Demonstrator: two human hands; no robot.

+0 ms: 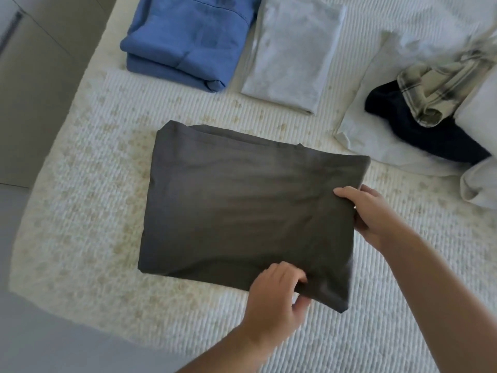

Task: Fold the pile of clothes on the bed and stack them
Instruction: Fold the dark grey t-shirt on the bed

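A dark grey garment (236, 208) lies folded into a rectangle on the white bed (88, 216). My left hand (274, 300) pinches its near edge, thumb on top and fingers under the fabric. My right hand (371, 214) grips the right edge near the far corner. Beyond it lie a folded blue garment (188, 39) and a folded light grey garment (293, 52), side by side. At the right sits an unfolded heap: a plaid piece (441, 84) over a navy piece (430, 130) on white cloth (376, 141).
The bed's left edge runs diagonally from the top centre to the lower left, with grey floor (32, 84) beyond it. More white fabric (478, 184) bunches at the right edge of the frame.
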